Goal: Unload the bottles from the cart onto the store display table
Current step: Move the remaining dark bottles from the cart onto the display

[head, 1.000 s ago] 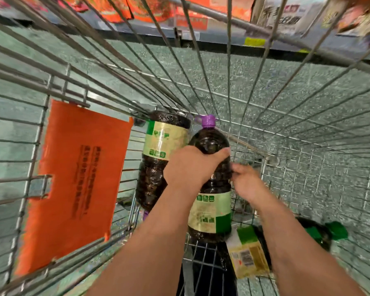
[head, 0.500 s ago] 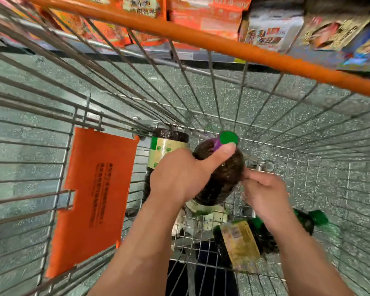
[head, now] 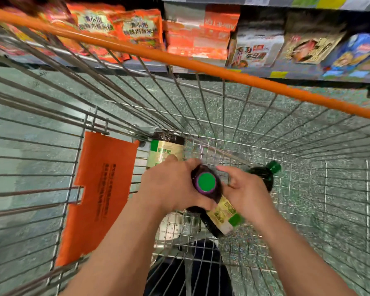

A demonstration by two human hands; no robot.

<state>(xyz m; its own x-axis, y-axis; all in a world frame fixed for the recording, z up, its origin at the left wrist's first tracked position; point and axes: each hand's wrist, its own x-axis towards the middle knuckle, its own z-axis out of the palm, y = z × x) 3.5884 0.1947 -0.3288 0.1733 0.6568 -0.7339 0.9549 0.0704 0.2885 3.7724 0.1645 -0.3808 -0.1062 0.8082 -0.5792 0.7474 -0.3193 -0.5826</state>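
Note:
In the head view, both my hands are inside the wire cart and hold a dark bottle whose purple-and-green cap points up at me. My left hand grips its shoulder from the left. My right hand curls round its right side, above the yellow-green label. A second dark bottle stands cap-down in the cart's far left corner, just behind my left hand. A third bottle with a green cap lies on the cart floor, partly hidden behind my right hand.
The cart's orange rim bar crosses the view above my hands. An orange plastic sign hangs on the left cart wall. Store shelves with packaged food stand beyond the cart. The floor below is speckled green.
The held bottle has tilted and risen until its cap faces me. My right hand has closed in on its side. The view has pulled up, showing the orange bar and the shelves.

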